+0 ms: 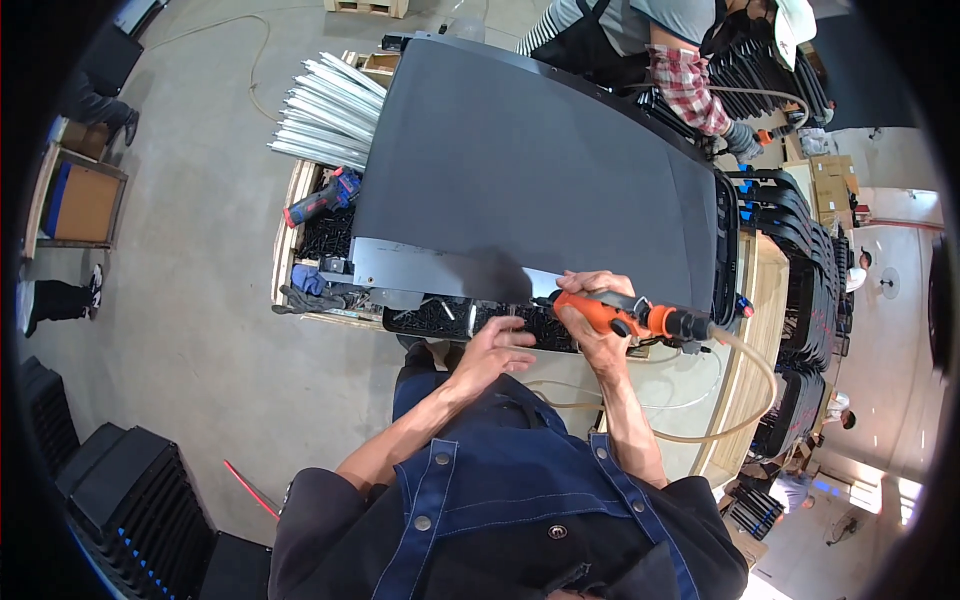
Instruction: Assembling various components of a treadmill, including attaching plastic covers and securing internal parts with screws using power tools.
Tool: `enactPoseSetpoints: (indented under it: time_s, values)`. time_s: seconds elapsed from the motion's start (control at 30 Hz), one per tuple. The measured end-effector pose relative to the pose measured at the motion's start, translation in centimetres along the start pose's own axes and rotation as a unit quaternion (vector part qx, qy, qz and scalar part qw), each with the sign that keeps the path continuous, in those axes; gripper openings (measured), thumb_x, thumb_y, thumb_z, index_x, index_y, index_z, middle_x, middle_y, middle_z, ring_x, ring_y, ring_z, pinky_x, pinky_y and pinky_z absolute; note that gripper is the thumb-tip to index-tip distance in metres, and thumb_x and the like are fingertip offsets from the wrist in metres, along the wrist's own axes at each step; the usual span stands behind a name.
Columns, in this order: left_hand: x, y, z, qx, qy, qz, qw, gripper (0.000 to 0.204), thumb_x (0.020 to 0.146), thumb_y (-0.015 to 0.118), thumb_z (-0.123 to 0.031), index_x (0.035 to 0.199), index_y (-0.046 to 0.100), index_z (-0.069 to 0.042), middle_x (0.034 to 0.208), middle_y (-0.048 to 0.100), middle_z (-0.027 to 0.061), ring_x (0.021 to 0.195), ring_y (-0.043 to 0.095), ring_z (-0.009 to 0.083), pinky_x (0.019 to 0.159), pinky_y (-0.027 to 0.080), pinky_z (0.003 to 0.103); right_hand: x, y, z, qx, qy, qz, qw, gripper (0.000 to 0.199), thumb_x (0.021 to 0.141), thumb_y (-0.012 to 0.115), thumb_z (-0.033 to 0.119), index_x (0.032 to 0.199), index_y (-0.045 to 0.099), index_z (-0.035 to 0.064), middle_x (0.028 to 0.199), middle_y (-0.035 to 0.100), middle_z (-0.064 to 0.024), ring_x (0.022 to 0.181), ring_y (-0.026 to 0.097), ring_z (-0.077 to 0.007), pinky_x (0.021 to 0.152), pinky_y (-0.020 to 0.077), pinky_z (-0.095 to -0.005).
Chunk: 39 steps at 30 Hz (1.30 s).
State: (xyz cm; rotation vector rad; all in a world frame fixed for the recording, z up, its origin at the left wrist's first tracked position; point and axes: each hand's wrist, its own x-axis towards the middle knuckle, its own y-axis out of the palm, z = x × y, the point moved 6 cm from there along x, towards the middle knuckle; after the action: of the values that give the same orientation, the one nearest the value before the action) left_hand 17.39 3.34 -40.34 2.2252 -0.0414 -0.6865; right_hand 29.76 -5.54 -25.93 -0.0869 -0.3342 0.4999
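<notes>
Where the right hand grips it, the orange pneumatic tool lies level along the near edge of the large dark panel, its fingers clamped round the orange plastic body. A black coupling at the tool's rear joins a pale, translucent air hose, which loops down and back across the wooden bench.

Left hand: fingers apart and lightly curled, resting on the black ribbed part under the panel's near edge; holds nothing.

Panel: matte, smooth, dark grey, broad, with curved corners, covering most of the bench. A bright bare-metal strip, flat and rectangular, sits along its near left edge.

Left of the panel: a red-and-blue cordless drill, lying on its side; beyond it a bundle of long silver metal profiles, overhanging the bench end.

Right of the panel: stacks of black ribbed frames, stood on edge.

Far side: another person in a plaid sleeve, gloved hand at the panel's far corner.

Floor: smooth grey concrete.
</notes>
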Motion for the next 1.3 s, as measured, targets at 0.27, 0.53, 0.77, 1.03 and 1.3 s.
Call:
enactPoseSetpoints:
  time_s: [0.27,0.53,0.77,1.03,1.3]
  values:
    - [-1.5,-2.9,1.8,-0.003,0.041,-0.034,0.999,0.038,0.104,0.05,-0.011,0.138,0.04,0.004,0.131,0.055,0.0244,0.116,0.064,0.0324,0.097,0.055,0.043,0.3,-0.8,0.6,0.039,0.059,0.004,0.998,0.045,0.078,0.074,-0.006,0.118,0.054,0.0042,0.116,0.065,-0.0176,0.108,0.067,-0.0307,0.098,0.0533,-0.0473]
    - [-3.1,-4.9,4.5,-0.242,0.034,-0.164,0.956,0.036,0.103,0.054,-0.009,0.132,0.044,0.01,0.118,0.061,0.0259,0.11,0.067,0.0393,0.096,0.059,0.042,-1.2,-3.6,1.2,0.196,0.097,-0.043,0.975,0.047,0.078,0.072,-0.002,0.12,0.052,0.0055,0.113,0.062,-0.0165,0.107,0.064,-0.0299,0.102,0.0484,-0.0518]
    - [-4.1,-2.1,3.2,-0.151,0.053,-0.138,0.977,0.031,0.1,0.063,-0.019,0.125,0.058,-0.001,0.103,0.072,0.0121,0.089,0.073,0.0212,0.075,0.062,0.03,-2.6,-3.9,-1.1,0.346,0.147,-0.051,0.925,0.045,0.08,0.07,0.005,0.121,0.051,0.0079,0.11,0.062,-0.012,0.101,0.065,-0.0274,0.102,0.0493,-0.055]
    - [-4.3,-1.5,2.1,-0.221,0.134,-0.093,0.962,0.025,0.097,0.067,-0.024,0.112,0.065,-0.004,0.089,0.072,0.008,0.069,0.067,0.0137,0.061,0.054,0.025,-2.1,-2.2,-1.4,0.413,0.15,-0.045,0.897,0.046,0.081,0.072,0.009,0.122,0.052,0.0089,0.111,0.062,-0.0107,0.102,0.065,-0.0274,0.102,0.0496,-0.0558]
    - [-6.3,-4.4,-3.3,-0.022,0.212,-0.207,0.955,0.022,0.095,0.072,-0.018,0.106,0.066,-0.001,0.088,0.072,0.0101,0.067,0.062,0.0089,0.058,0.05,0.023,-1.6,1.9,-2.1,0.443,0.175,-0.096,0.874,0.044,0.084,0.07,0.006,0.124,0.052,0.0109,0.115,0.062,-0.0099,0.104,0.065,-0.0263,0.106,0.0461,-0.0543]
